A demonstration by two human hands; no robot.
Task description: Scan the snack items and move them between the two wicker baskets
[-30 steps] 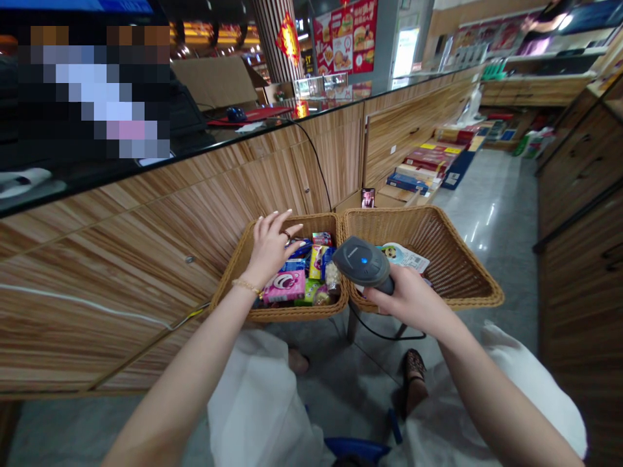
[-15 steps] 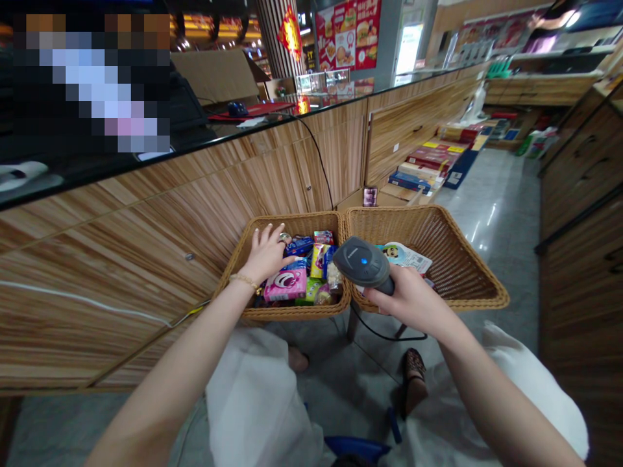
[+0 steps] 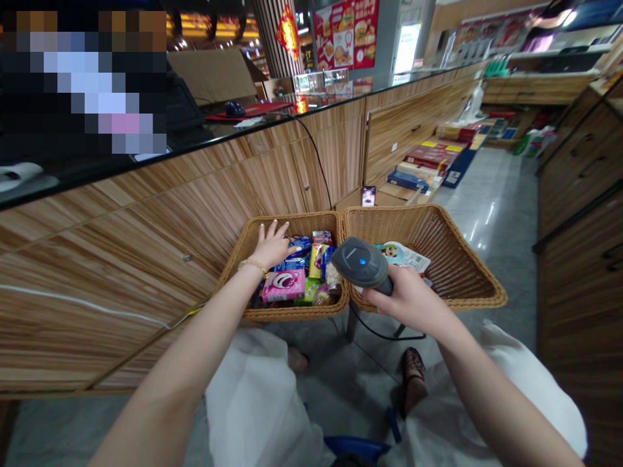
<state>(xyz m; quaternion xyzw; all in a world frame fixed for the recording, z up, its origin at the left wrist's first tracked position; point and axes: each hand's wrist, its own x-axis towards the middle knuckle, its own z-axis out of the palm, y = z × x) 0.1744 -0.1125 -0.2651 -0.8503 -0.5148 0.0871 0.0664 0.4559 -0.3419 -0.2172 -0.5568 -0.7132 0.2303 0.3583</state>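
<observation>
Two wicker baskets stand side by side below me. My left hand lies open over the packed left basket, its fingertips near a blue packet. That basket also holds a pink box, a yellow packet and several other snacks. My right hand grips a grey handheld barcode scanner with a lit blue dot, above the gap between the baskets. In the right basket, a flat cartoon-printed packet with a label lies partly behind the scanner.
A black cable loops down under the baskets. A wood-grain counter with a dark glass top runs along the left. Wooden cabinets stand on the right. Stacked boxes sit on low shelving beyond the baskets, above a shiny tiled floor.
My left hand has lowered from above the left basket towards the goods, and its fingers have drawn closer. My right hand and the scanner have barely moved.
</observation>
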